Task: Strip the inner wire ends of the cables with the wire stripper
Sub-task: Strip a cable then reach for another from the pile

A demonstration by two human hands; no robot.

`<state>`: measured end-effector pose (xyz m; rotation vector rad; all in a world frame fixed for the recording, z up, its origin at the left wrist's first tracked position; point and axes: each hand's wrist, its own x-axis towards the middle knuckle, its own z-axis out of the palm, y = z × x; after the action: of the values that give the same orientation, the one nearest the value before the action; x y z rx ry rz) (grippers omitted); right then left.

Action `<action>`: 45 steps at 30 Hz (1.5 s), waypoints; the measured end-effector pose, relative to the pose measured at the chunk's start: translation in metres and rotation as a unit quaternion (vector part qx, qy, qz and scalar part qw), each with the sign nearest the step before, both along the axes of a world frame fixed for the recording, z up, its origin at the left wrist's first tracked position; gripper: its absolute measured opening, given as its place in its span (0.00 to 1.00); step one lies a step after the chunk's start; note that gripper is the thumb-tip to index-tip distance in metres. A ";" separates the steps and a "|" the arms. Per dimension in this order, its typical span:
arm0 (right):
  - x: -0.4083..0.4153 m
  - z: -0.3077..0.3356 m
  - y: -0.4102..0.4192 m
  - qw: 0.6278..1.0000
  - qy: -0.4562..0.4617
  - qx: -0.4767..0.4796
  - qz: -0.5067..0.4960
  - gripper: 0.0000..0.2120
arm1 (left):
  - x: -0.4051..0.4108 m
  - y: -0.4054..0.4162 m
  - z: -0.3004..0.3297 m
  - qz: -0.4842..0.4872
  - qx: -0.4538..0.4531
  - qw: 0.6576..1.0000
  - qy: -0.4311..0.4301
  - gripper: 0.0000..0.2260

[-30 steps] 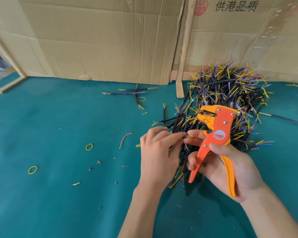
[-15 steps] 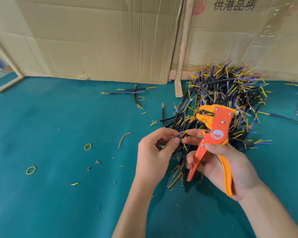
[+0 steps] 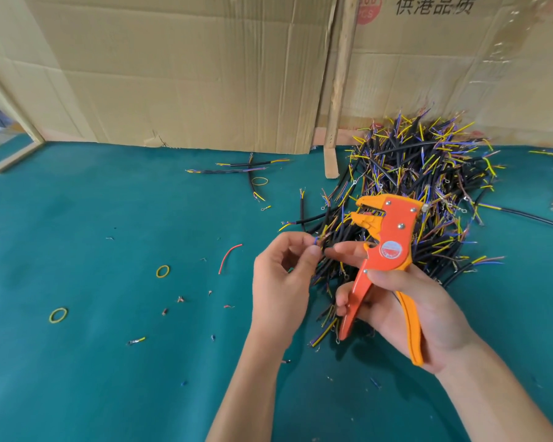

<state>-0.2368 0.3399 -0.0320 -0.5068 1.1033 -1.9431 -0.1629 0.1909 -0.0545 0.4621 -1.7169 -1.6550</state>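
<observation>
Head view: left hand pinching a thin wire end at fingertips; right hand curled round stripper, jaws apart just beyond. Best to feed one strand squarely in. Cable pile crowding behind fingers; rubber bands well left.

One view only: head cam, wide-angle, looks fwd & down from above the person's own arms. Close on both hands, left hand & right hand mid-frame w/ forearms entering from bottom edge. Green table fills lower frame, cardboard wall across top, edges curve w/ lens distortion
</observation>
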 end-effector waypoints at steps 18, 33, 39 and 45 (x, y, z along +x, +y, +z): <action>0.007 0.006 0.001 0.985 -0.013 0.089 0.147 0.25 | 0.001 0.000 -0.001 0.150 -0.045 0.987 -0.025 0.10; 0.016 0.003 -0.008 0.987 -0.051 0.103 0.116 0.16 | 0.002 0.012 0.004 0.176 -0.039 0.983 -0.043 0.07; 0.019 0.001 -0.013 0.991 -0.031 0.125 0.035 0.25 | 0.002 0.009 0.006 0.159 -0.058 0.985 -0.040 0.06; 0.010 0.005 -0.005 0.994 -0.070 0.041 0.076 0.20 | 0.004 0.006 0.003 0.159 -0.066 0.984 -0.043 0.06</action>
<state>-0.2270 0.3353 -0.0272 -0.3917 1.0211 -1.7644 -0.1590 0.1967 -0.0519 0.7123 -1.6998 -1.3030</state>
